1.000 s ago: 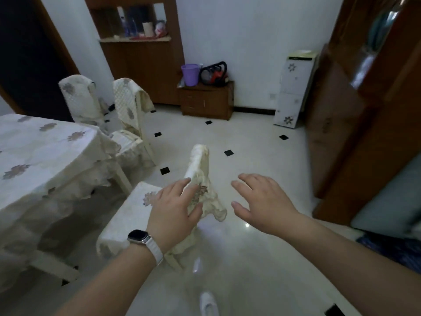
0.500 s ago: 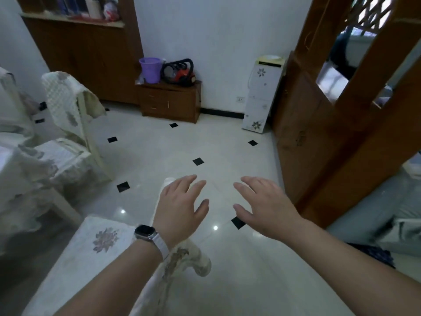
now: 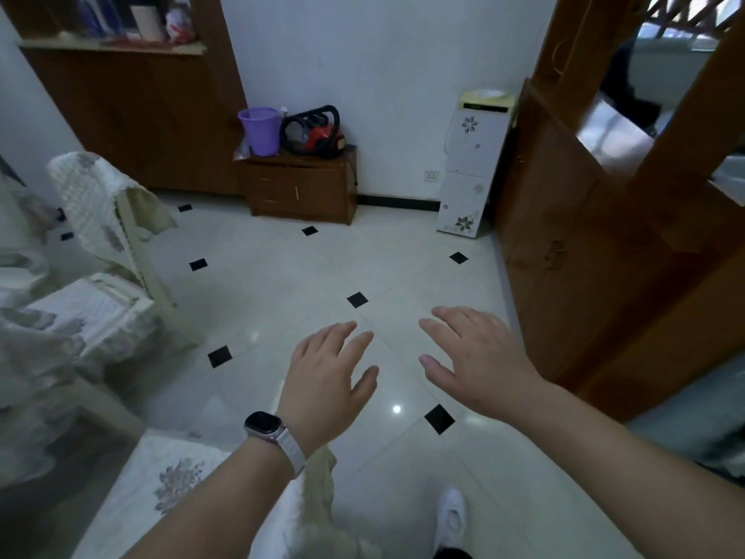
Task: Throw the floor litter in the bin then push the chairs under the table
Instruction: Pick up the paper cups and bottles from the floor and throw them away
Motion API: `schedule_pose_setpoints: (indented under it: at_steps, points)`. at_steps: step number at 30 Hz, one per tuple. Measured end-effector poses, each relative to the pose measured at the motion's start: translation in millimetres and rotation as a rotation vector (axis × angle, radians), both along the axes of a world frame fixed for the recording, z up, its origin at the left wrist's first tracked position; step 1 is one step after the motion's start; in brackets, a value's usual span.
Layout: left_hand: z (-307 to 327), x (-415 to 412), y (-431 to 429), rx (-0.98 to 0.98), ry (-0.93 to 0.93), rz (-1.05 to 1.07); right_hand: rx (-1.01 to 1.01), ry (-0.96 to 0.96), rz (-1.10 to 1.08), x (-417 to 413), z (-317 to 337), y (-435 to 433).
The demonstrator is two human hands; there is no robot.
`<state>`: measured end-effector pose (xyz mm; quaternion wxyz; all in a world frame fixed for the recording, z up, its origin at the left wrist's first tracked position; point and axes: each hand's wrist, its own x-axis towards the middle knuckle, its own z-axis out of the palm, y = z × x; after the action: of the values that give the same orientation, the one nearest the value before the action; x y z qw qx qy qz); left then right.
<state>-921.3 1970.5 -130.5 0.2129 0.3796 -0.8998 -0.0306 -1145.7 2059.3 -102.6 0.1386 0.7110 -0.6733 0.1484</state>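
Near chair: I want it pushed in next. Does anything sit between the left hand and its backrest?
Nothing visible does. The left hand hangs open just past the backrest of the near chair, which shows under the wrist. The right hand is open too, over the floor.

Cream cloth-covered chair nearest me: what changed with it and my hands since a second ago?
The left hand let go of the backrest top of the cream cloth-covered chair and now hangs open over the white tiled floor. The view swung right, so that chair dropped to the lower left, under the left forearm. Unchanged: the right hand open and empty, the second covered chair in place.
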Motion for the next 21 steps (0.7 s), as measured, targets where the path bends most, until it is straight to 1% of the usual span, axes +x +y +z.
schedule_pose_setpoints:
  at_steps: [7,14,17,21]
  points:
    - [11,-85,-80,-0.024,-0.044,0.011,-0.021,-0.069,0.018,-91,-3,-88]
    - [39,-210,-150,-0.045,0.044,0.016,-0.066,-0.105,-0.015,-209,9,-161]
    - [42,-235,-176,-0.034,0.03,0.029,-0.047,-0.116,-0.029,-239,10,-184]
    - [42,-254,-219,-0.037,-0.043,0.05,-0.062,-0.13,-0.028,-263,12,-213]
